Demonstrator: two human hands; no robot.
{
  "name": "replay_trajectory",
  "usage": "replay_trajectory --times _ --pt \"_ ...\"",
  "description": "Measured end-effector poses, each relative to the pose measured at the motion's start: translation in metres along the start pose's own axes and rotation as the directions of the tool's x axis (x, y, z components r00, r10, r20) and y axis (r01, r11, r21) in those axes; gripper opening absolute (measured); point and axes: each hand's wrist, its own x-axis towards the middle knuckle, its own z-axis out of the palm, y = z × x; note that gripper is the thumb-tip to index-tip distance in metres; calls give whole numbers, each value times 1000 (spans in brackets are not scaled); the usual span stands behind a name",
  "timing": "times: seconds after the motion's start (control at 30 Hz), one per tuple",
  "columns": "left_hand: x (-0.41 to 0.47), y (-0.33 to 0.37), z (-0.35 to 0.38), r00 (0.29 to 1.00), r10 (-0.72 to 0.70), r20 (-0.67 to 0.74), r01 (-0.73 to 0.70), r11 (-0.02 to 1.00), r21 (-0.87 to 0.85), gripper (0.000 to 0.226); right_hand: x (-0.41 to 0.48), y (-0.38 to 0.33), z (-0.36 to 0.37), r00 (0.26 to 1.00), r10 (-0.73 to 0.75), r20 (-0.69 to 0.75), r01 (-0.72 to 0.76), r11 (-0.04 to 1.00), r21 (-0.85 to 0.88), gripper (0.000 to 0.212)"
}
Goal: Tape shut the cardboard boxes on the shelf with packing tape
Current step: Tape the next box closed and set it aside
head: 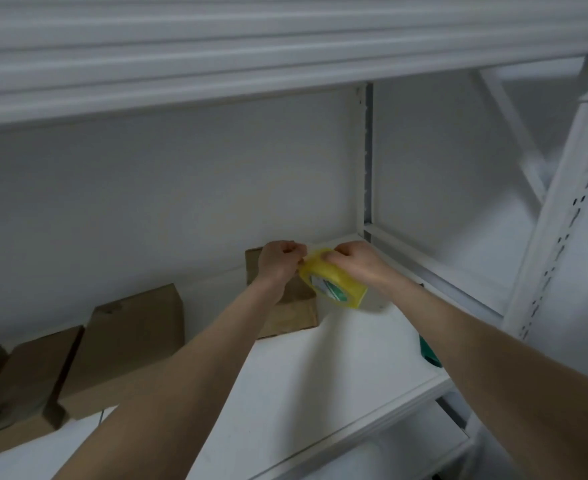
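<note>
Your right hand (354, 263) has its fingers (334, 257) curled over the yellow packing tape roll (335, 284), which it holds just above the shelf (320, 375) by the right edge of the cardboard box (294, 315). Your left hand (275, 263) pinches what looks like the free tape end, tight against the roll, over the box's far end. The box lies directly under your left hand, its long axis running from the back wall toward you, so the strip probably wants drawing along that line; more boxes (129, 336) sit well off to the left.

- Green-and-white label (327, 288) on inner core of yellow tape roll (341, 277): print too blurred to read.
- No legible text, numbers or signs elsewhere.
</note>
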Motion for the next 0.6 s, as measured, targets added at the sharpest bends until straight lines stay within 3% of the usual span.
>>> replay_trajectory --times 0.13,0.33,0.6 --pt "2 6 -4 1000 -8 5 8 1000 -2 15 1 -4 -1 998 59 -3 -58 986 156 34" --pt "3 7 -7 998 -62 -4 61 993 -104 15 11 -16 -13 993 110 -46 -118 970 -213 54" --pt "8 4 -18 994 -110 5 110 981 -160 23 13 -24 -14 981 186 -54 -193 920 -342 59"
